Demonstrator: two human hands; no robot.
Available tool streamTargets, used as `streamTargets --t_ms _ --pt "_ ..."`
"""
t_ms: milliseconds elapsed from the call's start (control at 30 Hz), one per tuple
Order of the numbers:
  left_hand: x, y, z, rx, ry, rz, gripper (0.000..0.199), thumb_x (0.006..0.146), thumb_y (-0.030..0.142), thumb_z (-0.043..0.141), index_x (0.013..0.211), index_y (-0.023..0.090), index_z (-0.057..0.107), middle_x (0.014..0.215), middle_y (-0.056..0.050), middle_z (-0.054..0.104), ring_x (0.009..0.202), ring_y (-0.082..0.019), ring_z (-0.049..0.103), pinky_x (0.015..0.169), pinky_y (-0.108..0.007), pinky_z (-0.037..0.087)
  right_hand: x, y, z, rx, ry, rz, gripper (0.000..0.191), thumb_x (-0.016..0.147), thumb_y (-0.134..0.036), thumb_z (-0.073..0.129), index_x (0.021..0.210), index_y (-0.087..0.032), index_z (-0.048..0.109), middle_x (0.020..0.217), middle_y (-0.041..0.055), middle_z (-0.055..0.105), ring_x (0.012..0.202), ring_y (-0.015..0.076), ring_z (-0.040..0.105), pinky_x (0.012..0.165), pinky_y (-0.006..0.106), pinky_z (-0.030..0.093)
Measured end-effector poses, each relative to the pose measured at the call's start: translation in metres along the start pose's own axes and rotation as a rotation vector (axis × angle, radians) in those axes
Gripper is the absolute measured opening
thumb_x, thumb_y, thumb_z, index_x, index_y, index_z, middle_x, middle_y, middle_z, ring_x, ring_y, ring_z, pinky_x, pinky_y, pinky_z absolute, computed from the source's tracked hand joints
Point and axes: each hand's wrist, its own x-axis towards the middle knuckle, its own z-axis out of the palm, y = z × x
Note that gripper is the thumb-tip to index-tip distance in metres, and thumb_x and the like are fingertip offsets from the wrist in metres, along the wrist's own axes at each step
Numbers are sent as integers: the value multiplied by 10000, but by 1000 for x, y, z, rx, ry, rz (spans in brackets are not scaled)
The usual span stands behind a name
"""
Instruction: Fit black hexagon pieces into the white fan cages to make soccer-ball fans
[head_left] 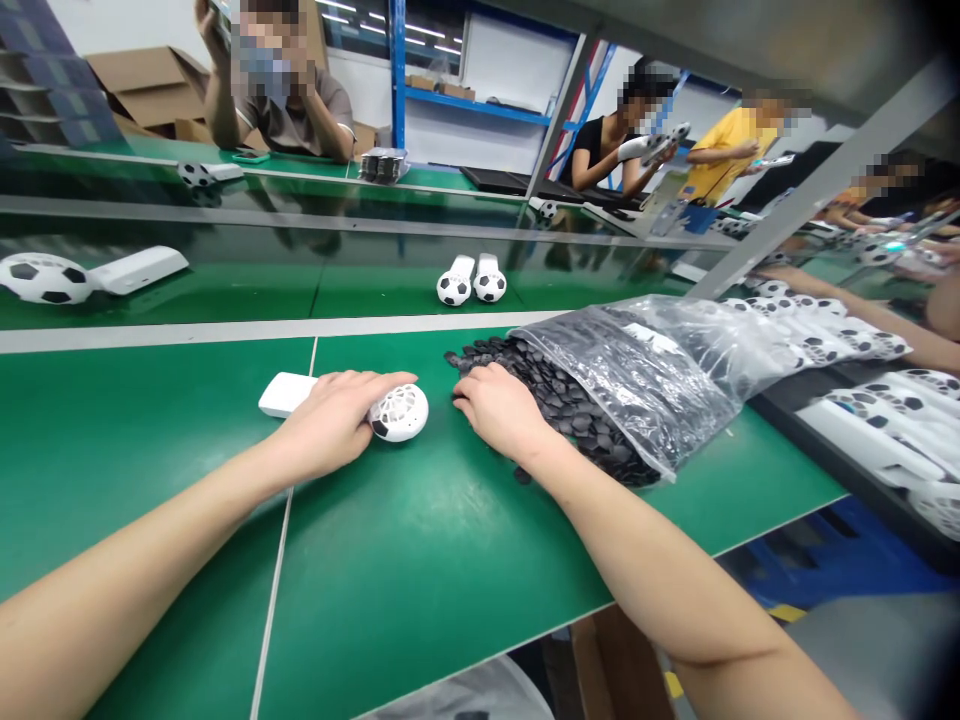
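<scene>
My left hand is closed over a white handheld fan with a soccer-ball-patterned head. The fan lies on the green work surface, its grille head on the right and its white handle poking out on the left. To the right, my right hand rests at the near-left edge of a heap of small black flat pieces. Its fingers are bent together, and whatever is between them cannot be made out. The black pieces spill from the mouth of a clear plastic bag lying on its side.
Two similar fans stand on the green belt beyond a pale strip, with another fan at left. On the right, a black tray holds several wrapped fans. Co-workers sit across the line. A slanted grey post crosses the upper right.
</scene>
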Motion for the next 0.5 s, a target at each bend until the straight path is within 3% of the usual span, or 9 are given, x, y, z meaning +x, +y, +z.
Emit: streamTargets --t_ms 133,300,500 --pt "0 0 1 10 20 -11 656 694 59 376 1313 277 367 1206 -21 553 1063 -244 485 911 -391 352 3 1 3 23 45 -1 241 887 -193 421 905 -133 654 873 99 626 870 227 536 788 345 413" --pt "0 -3 2 -21 33 20 651 705 46 367 1312 280 368 1191 -24 559 1060 -241 482 908 -394 353 3 5 1 424 128 -46 252 865 -148 466 1079 -159 598 982 77 612 908 169 562 829 296 434" --pt "-1 -7 4 24 69 54 643 706 24 354 1294 282 391 1132 -42 569 1069 -228 458 973 -441 276 -3 -3 -5 760 253 -58 111 821 -167 536 891 -182 621 830 15 638 757 129 585 712 257 459"
